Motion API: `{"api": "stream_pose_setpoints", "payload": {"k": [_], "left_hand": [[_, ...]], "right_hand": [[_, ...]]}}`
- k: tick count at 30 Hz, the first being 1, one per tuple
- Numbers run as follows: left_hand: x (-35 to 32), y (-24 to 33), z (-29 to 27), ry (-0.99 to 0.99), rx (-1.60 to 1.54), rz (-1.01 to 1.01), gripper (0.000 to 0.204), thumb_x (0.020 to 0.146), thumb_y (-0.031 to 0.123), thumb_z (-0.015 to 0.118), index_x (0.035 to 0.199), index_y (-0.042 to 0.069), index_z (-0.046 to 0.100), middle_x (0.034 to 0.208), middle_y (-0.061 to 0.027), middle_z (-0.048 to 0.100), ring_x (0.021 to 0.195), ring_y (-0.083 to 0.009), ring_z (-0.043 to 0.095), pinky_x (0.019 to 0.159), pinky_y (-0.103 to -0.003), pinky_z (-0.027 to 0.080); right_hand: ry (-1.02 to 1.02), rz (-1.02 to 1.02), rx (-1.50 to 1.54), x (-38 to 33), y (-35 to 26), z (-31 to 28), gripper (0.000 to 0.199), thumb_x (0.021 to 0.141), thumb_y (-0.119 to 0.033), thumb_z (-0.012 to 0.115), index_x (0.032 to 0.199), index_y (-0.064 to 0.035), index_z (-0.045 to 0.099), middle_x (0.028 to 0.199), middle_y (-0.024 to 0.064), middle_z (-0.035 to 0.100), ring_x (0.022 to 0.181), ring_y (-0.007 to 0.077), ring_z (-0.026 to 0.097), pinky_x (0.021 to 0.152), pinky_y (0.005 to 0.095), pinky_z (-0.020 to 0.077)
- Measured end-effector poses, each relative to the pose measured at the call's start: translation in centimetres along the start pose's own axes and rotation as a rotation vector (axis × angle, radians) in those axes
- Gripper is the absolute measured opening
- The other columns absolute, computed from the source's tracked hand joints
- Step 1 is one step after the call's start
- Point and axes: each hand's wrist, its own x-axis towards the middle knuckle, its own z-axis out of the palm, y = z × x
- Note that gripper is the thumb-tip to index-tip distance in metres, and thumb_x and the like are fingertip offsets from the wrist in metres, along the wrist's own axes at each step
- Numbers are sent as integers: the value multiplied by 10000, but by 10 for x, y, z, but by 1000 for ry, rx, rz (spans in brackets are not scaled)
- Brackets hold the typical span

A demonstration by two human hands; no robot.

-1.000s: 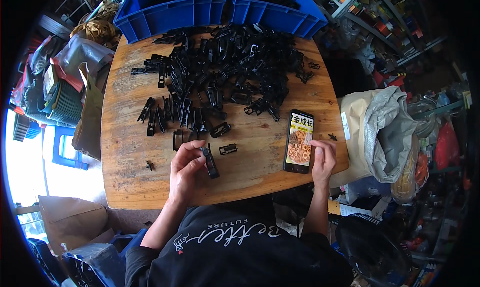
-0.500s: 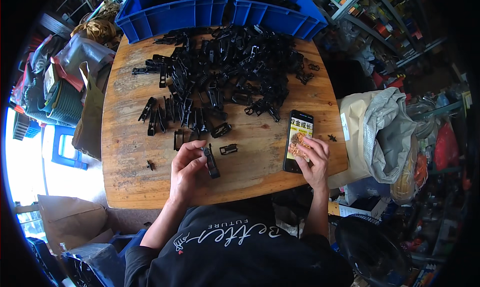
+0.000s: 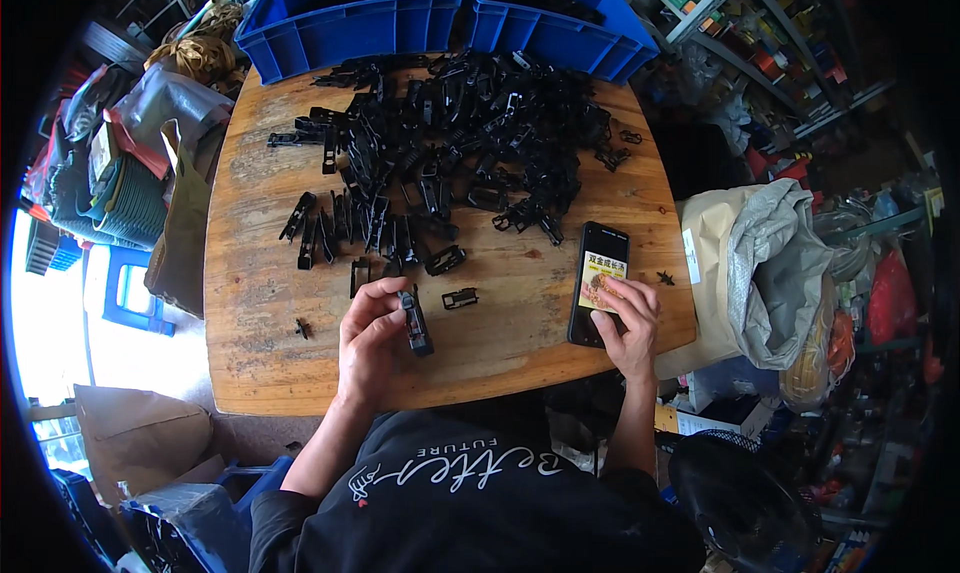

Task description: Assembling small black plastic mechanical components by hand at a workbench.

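My left hand [image 3: 368, 335] pinches a long, narrow black plastic part [image 3: 416, 325] between thumb and fingers, over the near part of the table. The part slants with its far end in my fingertips. On the right, a black phone [image 3: 585, 318] lies face up on the wood, its lit screen showing a yellow picture with food. My right hand [image 3: 632, 323] rests over the phone's lower right, fingers apart and fingertips at the screen. Just right of the held part lies a small rectangular black frame [image 3: 460, 299]. A large heap of similar black parts [image 3: 470, 138] spreads beyond my hands.
Two blue bins [image 3: 350, 28] with black parts inside stand at the table's far edge. A small black piece [image 3: 302, 328] lies at the left, another dark piece [image 3: 665, 278] right of the phone. A lined sack [image 3: 770, 273] stands against the table's right side; a black fan [image 3: 745, 488] is lower right.
The picture on the phone screen has become smaller, with more dark screen around it. The part in my left hand has turned slightly. My right hand stays at the phone.
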Motion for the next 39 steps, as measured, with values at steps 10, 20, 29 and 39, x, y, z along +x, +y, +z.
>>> {"api": "stream_pose_setpoints", "payload": {"k": [10, 20, 29, 39], "left_hand": [[-3, 8, 13, 92, 31, 73, 277, 871, 88, 475, 1145, 44, 464, 836, -37, 517, 600, -144, 535, 519, -250, 456], [-1, 3, -1, 59, -80, 34, 277, 851, 109, 523, 1093, -26, 531, 869, -63, 560, 747, -142, 549, 659, -260, 447], [-3, 7, -3, 91, -63, -25, 243, 888, 138, 511, 1098, 24, 552, 884, -42, 588, 657, -119, 537, 545, -219, 431], [1, 1, -12, 16, -185, 98, 340, 875, 212, 505, 1100, -41, 539, 801, -94, 557, 682, -152, 529, 670, -255, 427]], "right_hand": [[3, -183, 83, 25, -51, 27, 202, 745, -159, 680, 909, -43, 664, 1011, 83, 624, 953, 245, 533, 835, 347, 424], [-219, -312, 162, 53, -98, 79, 287, 737, -73, 662, 1018, -46, 611, 1019, 63, 571, 883, 224, 540, 764, 324, 456], [-99, -207, 358, 55, -97, 91, 172, 694, -32, 694, 836, -36, 598, 871, 74, 608, 800, 249, 577, 709, 328, 474], [-106, -125, 394, 56, -100, 87, 296, 672, 4, 710, 951, -11, 611, 867, 99, 598, 775, 241, 579, 648, 314, 482]]}}
